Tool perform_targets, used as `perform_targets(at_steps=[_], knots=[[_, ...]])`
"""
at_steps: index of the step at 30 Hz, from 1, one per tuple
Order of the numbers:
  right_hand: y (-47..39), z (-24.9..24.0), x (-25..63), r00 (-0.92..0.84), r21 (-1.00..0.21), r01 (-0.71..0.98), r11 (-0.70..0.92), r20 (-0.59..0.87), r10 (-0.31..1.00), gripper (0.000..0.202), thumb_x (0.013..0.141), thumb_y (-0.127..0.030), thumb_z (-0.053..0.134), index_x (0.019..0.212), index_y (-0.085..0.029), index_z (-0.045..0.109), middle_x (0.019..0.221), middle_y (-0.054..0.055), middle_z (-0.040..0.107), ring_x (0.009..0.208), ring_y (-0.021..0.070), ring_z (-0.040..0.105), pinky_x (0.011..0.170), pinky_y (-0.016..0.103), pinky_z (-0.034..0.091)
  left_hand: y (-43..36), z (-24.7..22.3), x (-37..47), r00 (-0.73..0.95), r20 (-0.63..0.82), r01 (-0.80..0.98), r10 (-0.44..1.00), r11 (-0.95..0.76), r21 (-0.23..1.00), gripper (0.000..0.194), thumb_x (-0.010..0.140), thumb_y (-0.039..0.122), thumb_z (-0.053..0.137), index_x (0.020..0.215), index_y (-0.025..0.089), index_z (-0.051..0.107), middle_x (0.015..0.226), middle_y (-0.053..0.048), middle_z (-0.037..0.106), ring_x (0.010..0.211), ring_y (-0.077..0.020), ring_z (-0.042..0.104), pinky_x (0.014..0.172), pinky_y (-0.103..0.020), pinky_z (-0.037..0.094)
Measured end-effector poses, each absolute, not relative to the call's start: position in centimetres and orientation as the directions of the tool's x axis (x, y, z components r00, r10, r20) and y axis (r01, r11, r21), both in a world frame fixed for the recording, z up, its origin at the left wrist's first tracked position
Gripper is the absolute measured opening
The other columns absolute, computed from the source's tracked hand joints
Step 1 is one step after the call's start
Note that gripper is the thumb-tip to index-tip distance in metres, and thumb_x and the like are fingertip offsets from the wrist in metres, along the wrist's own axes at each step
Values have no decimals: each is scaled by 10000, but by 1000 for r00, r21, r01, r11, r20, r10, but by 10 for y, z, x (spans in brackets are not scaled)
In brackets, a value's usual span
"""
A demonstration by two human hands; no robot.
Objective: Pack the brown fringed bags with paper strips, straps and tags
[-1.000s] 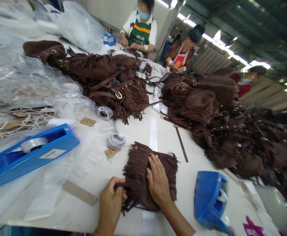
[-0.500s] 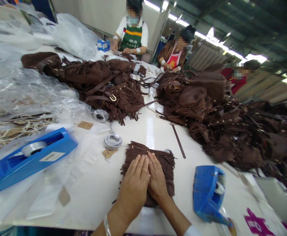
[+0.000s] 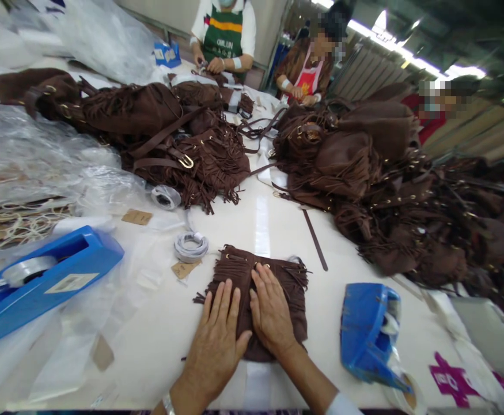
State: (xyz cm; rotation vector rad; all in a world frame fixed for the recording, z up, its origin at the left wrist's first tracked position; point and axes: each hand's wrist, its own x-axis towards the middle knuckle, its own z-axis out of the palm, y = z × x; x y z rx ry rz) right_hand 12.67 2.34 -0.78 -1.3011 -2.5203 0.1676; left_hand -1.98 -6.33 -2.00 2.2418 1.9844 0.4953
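Bracelet (image 3: 168, 404) on its wrist, the left hand (image 3: 217, 346) lies open and palm down on the left part of the fringed brown bag (image 3: 295, 294); the right hand (image 3: 273, 314), just beside it, is spread over the middle, fingertips near the gold eyelets. Neither grips anything. The bag lies flat on the desk (image 3: 148, 369), between a long blue tape dispenser (image 3: 79, 271) at the left and a smaller blue dispenser (image 3: 362, 328) at the right.

Pressing seems best done with whole palms and even weight, smoothing from the centre outward so that the suede-like panel settles without a ridge. Light fingertips would suit the eyelets, and the strands poking out at the left edge look easy to fold under or crease, so they want laying straight.

Beyond the bag's upper left corner sit a card tag (image 3: 186, 268) and a grey coil (image 3: 191, 254); a loose brown strip (image 3: 315, 239) lies beyond its right side. Farther back are two heaps of brown bags, one left (image 3: 208, 161), one right (image 3: 351, 167), and a person in a green apron (image 3: 223, 46).
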Motion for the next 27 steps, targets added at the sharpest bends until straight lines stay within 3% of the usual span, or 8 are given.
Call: perform_targets(at_steps=[6, 11, 15, 18, 20, 23, 27], knots=[[21, -12, 128, -529, -209, 780, 590, 283, 800, 480, 963, -157, 395, 1436, -84, 432, 1542, 147, 364, 1462, 274, 256, 1141, 497, 375, -69, -17, -27, 67, 244, 937, 968, -145, 319, 787, 947, 426, 482, 1549, 115, 82, 1610, -208, 175, 1484, -335, 186, 1156, -600, 285], [20, -10, 126, -506, -252, 775, 580, 301, 808, 488, 957, -173, 406, 1437, -88, 438, 1536, 134, 380, 1457, 267, 271, 1163, 489, 344, -55, 57, -63, -134, 326, 887, 936, -33, 460, 720, 1004, 385, 357, 1547, 127, -38, 1628, -199, 101, 1504, -287, 115, 1200, -590, 150], [20, -9, 128, -506, -280, 774, 568, 268, 820, 478, 964, -184, 398, 1425, -68, 452, 1537, 149, 375, 1460, 263, 261, 1178, 480, 320, -24, 94, -49, -92, 407, 895, 909, -104, 434, 681, 1006, 391, 342, 1550, 110, 43, 1639, -176, 36, 1511, -283, 50, 1220, -553, 103], [21, -10, 130, -527, -279, 765, 581, 248, 813, 487, 972, -194, 387, 1444, -82, 429, 1551, 150, 347, 1467, 257, 245, 1176, 491, 321, -18, 60, -24, 87, 323, 919, 942, -201, 338, 725, 985, 411, 405, 1544, 81, 83, 1633, -188, 71, 1508, -305, 54, 1215, -556, 149], [21, -10, 131, -538, -259, 767, 587, 241, 808, 495, 968, -181, 385, 1452, -83, 419, 1563, 146, 325, 1473, 260, 226, 1179, 493, 312, -24, 24, -14, 200, 251, 910, 947, -275, 310, 656, 989, 371, 398, 1544, 129, 145, 1632, -157, 133, 1507, -288, 93, 1205, -539, 210], [20, -10, 130, -540, -233, 775, 588, 242, 806, 491, 956, -159, 390, 1436, -70, 439, 1559, 146, 334, 1473, 269, 223, 1182, 487, 305, -36, -12, -15, 214, 183, 906, 960, -265, 330, 645, 985, 360, 415, 1543, 156, 165, 1638, -142, 122, 1506, -298, 96, 1203, -546, 220], [21, -8, 128, -520, -238, 779, 580, 270, 810, 481, 948, -158, 398, 1417, -75, 463, 1539, 139, 374, 1453, 265, 277, 1172, 477, 324, -53, -7, -34, 108, 242, 859, 964, -213, 466, 641, 992, 290, 391, 1544, 140, 101, 1633, -158, 132, 1505, -280, 118, 1193, -525, 267]])
